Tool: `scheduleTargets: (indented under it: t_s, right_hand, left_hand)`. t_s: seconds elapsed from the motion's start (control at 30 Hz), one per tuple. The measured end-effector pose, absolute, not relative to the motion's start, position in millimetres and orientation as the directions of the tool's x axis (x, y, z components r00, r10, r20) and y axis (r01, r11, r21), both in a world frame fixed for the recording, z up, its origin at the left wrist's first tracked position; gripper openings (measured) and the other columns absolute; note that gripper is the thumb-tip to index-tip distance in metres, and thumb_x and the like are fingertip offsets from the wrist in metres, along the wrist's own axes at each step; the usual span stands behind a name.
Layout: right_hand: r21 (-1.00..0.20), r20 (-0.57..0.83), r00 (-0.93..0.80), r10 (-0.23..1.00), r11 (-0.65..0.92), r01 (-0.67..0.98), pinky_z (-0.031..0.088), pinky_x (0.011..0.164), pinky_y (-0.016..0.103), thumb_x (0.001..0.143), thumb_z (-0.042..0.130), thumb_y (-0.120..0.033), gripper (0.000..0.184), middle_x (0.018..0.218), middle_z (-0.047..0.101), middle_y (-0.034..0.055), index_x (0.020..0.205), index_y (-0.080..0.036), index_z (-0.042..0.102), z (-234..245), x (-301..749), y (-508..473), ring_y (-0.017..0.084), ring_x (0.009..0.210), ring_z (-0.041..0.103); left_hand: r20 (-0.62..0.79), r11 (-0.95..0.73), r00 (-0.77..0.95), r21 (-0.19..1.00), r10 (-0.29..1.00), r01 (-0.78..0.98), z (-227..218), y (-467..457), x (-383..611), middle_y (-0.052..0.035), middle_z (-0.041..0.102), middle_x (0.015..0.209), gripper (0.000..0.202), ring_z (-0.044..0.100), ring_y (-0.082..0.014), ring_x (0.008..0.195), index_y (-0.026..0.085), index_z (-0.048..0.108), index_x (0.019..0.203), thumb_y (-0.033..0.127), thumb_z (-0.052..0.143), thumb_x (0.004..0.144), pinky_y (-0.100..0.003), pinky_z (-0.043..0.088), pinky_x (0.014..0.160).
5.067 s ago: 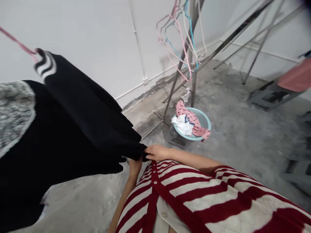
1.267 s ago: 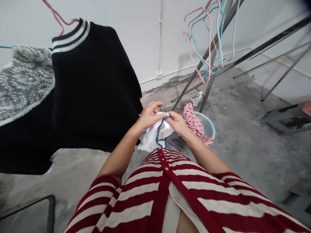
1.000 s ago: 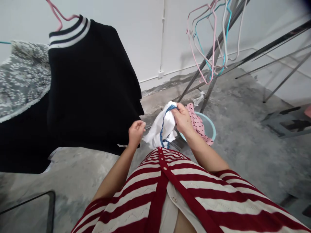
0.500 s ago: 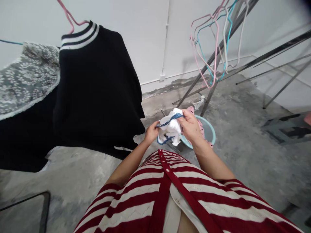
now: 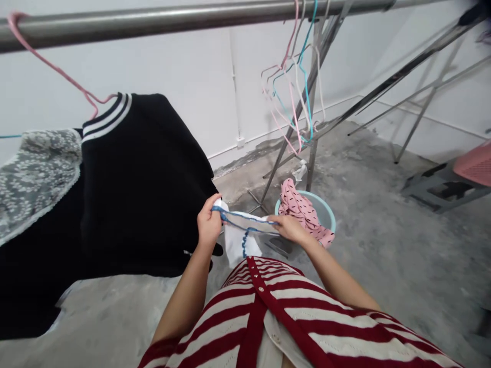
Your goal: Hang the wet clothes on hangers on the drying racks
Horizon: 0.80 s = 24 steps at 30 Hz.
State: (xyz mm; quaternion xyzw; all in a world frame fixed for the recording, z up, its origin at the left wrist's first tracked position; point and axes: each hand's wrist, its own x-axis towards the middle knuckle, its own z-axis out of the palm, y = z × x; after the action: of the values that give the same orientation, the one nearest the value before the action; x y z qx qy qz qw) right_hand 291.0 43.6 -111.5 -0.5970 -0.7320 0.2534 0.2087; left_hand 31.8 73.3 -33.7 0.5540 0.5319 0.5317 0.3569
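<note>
A steel rail (image 5: 153, 15) crosses the top of the view, with the far white wall (image 5: 172, 102) behind it; it has come into view since the earlier frames, when only the hanging clothes showed below. On the left, a pink hanger (image 5: 53, 56) hangs from the rail and carries a black sweater (image 5: 141, 184), which overlaps a grey lace garment (image 5: 34, 174) at the left edge. Just right of the sweater, the left grip (image 5: 209, 223) is closed on one end of a white cloth (image 5: 241, 230) with blue trim, and the right grip (image 5: 291, 229) is pinching the trim at the other end. The cloth is now pulled out between them rather than bunched, and it hangs above a red-striped cardigan (image 5: 268, 317) worn by the person. Beyond the right grip, a pale blue basin (image 5: 324, 212) stands on the concrete floor (image 5: 383, 266), holding a pink dotted cloth (image 5: 301, 212) that lolls over its near rim. Behind the basin stands a steel rack (image 5: 310, 102) hung with hangers (image 5: 295, 87). Open floor stretches right toward a grey stand (image 5: 437, 189) under a pink basket (image 5: 475, 166).
</note>
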Motion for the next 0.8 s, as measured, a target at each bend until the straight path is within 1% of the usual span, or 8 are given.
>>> scheduleTargets:
  t_s: [0.1, 0.17, 0.27, 0.33, 0.47, 0.53, 0.67, 0.8]
  right_hand:
    - [-0.556, -0.063, -0.162, 0.985, 0.101, 0.825, 0.045, 0.073, 0.029, 0.081, 0.053, -0.022, 0.021, 0.087, 0.071, 0.0074, 0.093, -0.022, 0.070, -122.6, 283.4, 43.6, 0.023, 0.085, 0.065]
    - [-0.579, 0.043, -0.091, 0.995, 0.099, 0.810, 0.044, 0.076, 0.027, 0.081, 0.047, -0.017, 0.026, 0.094, 0.069, 0.0078, 0.097, -0.020, 0.068, -120.7, 282.3, 46.5, 0.021, 0.091, 0.063]
    - [-0.613, 0.219, 0.030, 0.975, 0.113, 0.782, 0.042, 0.081, 0.025, 0.077, 0.042, -0.010, 0.033, 0.099, 0.066, 0.0070, 0.098, -0.018, 0.066, -109.0, 283.9, 51.4, 0.017, 0.093, 0.060]
    - [-0.606, 0.234, 0.035, 0.972, 0.118, 0.787, 0.041, 0.081, 0.024, 0.076, 0.042, -0.010, 0.034, 0.101, 0.065, 0.0065, 0.100, -0.018, 0.065, -100.8, 282.5, 52.5, 0.017, 0.094, 0.059]
    - [-0.491, 0.017, -0.070, 0.997, 0.069, 0.868, 0.038, 0.074, 0.023, 0.081, 0.042, -0.016, 0.027, 0.102, 0.067, 0.0047, 0.096, -0.020, 0.064, -92.7, 273.3, 49.4, 0.017, 0.095, 0.060]
    - [-0.430, -0.060, -0.075, 0.995, 0.042, 0.902, 0.036, 0.070, 0.024, 0.081, 0.042, -0.018, 0.023, 0.097, 0.069, 0.0044, 0.090, -0.020, 0.063, -91.1, 271.4, 48.9, 0.018, 0.091, 0.062]
    - [-0.386, -0.050, -0.014, 0.999, -0.006, 0.923, 0.033, 0.066, 0.025, 0.080, 0.042, -0.016, 0.021, 0.092, 0.070, 0.0065, 0.087, -0.019, 0.062, -82.8, 280.3, 55.2, 0.019, 0.087, 0.063]
    - [-0.370, -0.007, 0.087, 0.996, -0.083, 0.925, 0.031, 0.065, 0.025, 0.083, 0.039, -0.018, 0.025, 0.093, 0.070, 0.0078, 0.094, -0.019, 0.061, -69.1, 291.5, 62.3, 0.019, 0.088, 0.063]
  left_hand:
    - [0.190, -0.153, -0.109, 0.948, 0.976, 0.280, -37.4, 67.1, 18.9, 0.0034, 0.063, 0.065, 0.038, 0.057, -0.0105, 0.046, 0.021, 0.062, 0.110, 0.019, 0.043, 0.077, -0.021, 0.046, 0.050]
    - [0.170, -0.118, -0.098, 0.911, 0.981, 0.395, -44.2, 64.6, 6.1, 0.0032, 0.062, 0.060, 0.034, 0.060, -0.0135, 0.054, 0.022, 0.064, 0.104, 0.020, 0.044, 0.077, -0.023, 0.047, 0.056]
    - [0.148, -0.065, -0.135, 0.871, 0.980, 0.487, -57.8, 60.5, -11.1, -0.0012, 0.069, 0.079, 0.025, 0.064, -0.0181, 0.077, 0.022, 0.068, 0.091, 0.025, 0.051, 0.073, -0.025, 0.048, 0.067]
    - [0.058, 0.014, -0.204, 0.941, 0.977, 0.337, -66.7, 57.0, -15.5, -0.0032, 0.068, 0.089, 0.023, 0.063, -0.0198, 0.085, 0.020, 0.067, 0.085, 0.032, 0.054, 0.070, -0.026, 0.049, 0.070]
    - [-0.211, 0.174, -0.287, 0.973, 0.934, -0.151, -77.6, 49.9, -6.2, 0.0005, 0.064, 0.074, 0.032, 0.059, -0.0146, 0.067, 0.018, 0.062, 0.084, 0.041, 0.063, 0.061, -0.023, 0.047, 0.060]
    - [-0.253, 0.205, -0.261, 0.959, 0.932, -0.197, -80.5, 46.3, 0.8, 0.0020, 0.063, 0.069, 0.035, 0.057, -0.0134, 0.062, 0.017, 0.061, 0.084, 0.041, 0.066, 0.058, -0.023, 0.045, 0.058]
    - [-0.221, 0.215, 0.010, 0.957, 0.975, 0.194, -88.3, 37.4, 7.2, 0.0001, 0.063, 0.070, 0.031, 0.056, -0.0152, 0.066, 0.016, 0.064, 0.080, 0.044, 0.061, 0.066, -0.025, 0.043, 0.063]
    - [-0.232, 0.001, 0.230, 0.706, 0.945, 0.708, -94.9, 27.3, 5.5, 0.0020, 0.060, 0.065, 0.021, 0.054, -0.0149, 0.066, 0.020, 0.066, 0.076, 0.038, 0.056, 0.072, -0.023, 0.036, 0.061]
